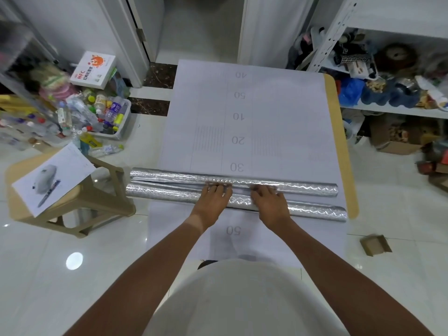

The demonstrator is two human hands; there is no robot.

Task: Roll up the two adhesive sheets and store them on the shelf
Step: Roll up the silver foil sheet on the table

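Both arms extended forward; left hand (214, 198) and right hand (268, 200) palms down, fingers straight.

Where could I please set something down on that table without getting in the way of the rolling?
Free: the flat white backing sheet beyond the far foil roll, up to the table's tan right edge. Crowded: the middle, where both hands, left and right, work on the two rolls, including the near foil roll.

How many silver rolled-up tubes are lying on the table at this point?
2. The far roll lies across the gridded sheet under the fingertips of both hands; the near roll lies parallel just behind it, under the palms.
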